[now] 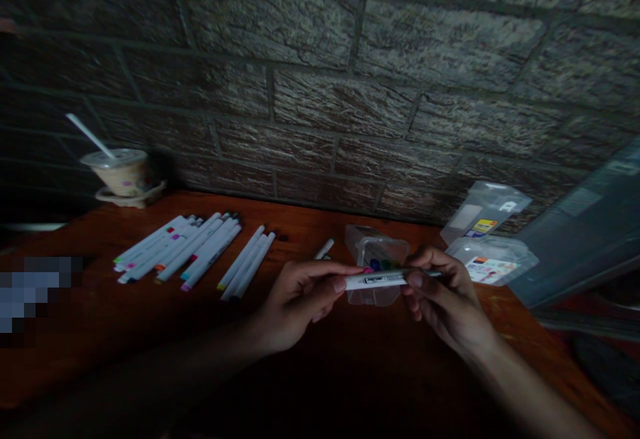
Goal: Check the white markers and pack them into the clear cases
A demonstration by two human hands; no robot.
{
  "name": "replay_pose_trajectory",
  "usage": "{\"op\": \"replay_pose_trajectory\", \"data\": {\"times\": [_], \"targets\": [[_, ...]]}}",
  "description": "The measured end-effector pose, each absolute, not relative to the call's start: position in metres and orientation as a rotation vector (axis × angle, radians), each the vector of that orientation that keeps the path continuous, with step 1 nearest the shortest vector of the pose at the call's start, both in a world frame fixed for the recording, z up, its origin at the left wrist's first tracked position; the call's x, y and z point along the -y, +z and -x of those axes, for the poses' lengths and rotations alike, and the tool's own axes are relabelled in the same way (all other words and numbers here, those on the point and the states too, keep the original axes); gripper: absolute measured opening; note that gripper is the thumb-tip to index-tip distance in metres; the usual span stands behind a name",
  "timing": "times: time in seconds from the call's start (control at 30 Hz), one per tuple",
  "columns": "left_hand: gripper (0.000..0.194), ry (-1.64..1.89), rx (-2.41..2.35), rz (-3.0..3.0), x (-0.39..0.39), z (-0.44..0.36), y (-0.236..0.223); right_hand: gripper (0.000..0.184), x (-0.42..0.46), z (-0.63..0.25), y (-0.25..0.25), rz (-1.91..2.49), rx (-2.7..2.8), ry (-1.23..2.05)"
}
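Note:
A white marker (375, 280) with dark print lies level between my two hands. My left hand (300, 299) pinches its left end between thumb and fingers. At the other end, my right hand (445, 295) grips it, with a dark tip poking out past the fingers. Just behind the marker stands a clear plastic case (377, 239) with a few coloured marker ends inside, partly hidden by the marker and my hands. Another white marker (325, 249) lies on the table behind my left hand.
Several white markers (200, 252) lie in rows on the wooden table (295, 225) at left. A lidded drink cup (123, 172) with a straw sits in a holder at the back left. Clear case parts (487, 259) stand at right. A brick wall (310, 105) rises behind.

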State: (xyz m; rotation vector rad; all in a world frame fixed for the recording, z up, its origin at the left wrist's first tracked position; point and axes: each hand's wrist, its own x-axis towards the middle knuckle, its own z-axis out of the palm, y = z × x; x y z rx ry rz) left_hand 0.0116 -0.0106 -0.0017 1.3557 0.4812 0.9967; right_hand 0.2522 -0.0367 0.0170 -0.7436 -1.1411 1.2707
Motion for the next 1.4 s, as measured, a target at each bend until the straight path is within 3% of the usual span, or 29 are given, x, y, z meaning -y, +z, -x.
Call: {"op": "replay_pose_trajectory", "data": {"times": [0.73,1.4], "targets": [[0.034,1.012,-0.287,-1.131,0.0094,-0.0122,-0.0047,0.019,0.0371,-0.2528,0.0239,0.751,1.036,1.354],[0.041,1.027,-0.328,-1.139,0.0100,-0.0114,-0.0020,0.019,0.0339,-0.2541,0.0224,0.752,1.052,1.322]]}}
